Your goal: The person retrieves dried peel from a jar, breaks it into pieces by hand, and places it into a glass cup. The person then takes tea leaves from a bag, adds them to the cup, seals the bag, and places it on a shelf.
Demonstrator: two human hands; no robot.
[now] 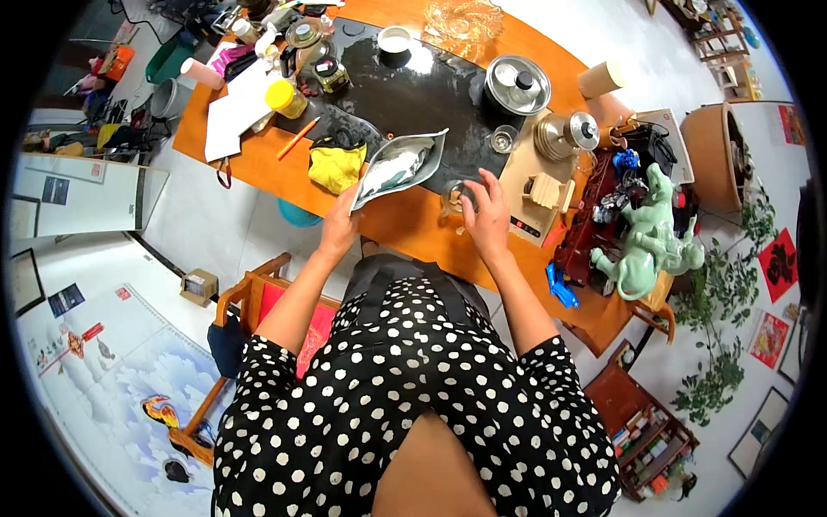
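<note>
My left hand [342, 222] is closed on the lower left edge of a silvery foil pouch [428, 165]. The pouch gapes open, and a crumpled white and greenish packet [398, 165] shows inside. My right hand [489, 215] is at the table's front edge with thumb and fingers apart. Close by its fingertips stands a small clear glass [450, 200], partly hidden by them; whether they touch it I cannot tell. A yellow cloth pouch [337, 165] lies left of the foil pouch. Behind my right hand is another small glass [503, 139].
On the wooden table [258, 179] lies a dark slab [422, 99]. A steel pot [517, 84], a kettle [568, 134] and a green figurine [646, 241] stand at the right. A yellow-lidded jar [285, 99] and an orange pen [298, 139] are at the left.
</note>
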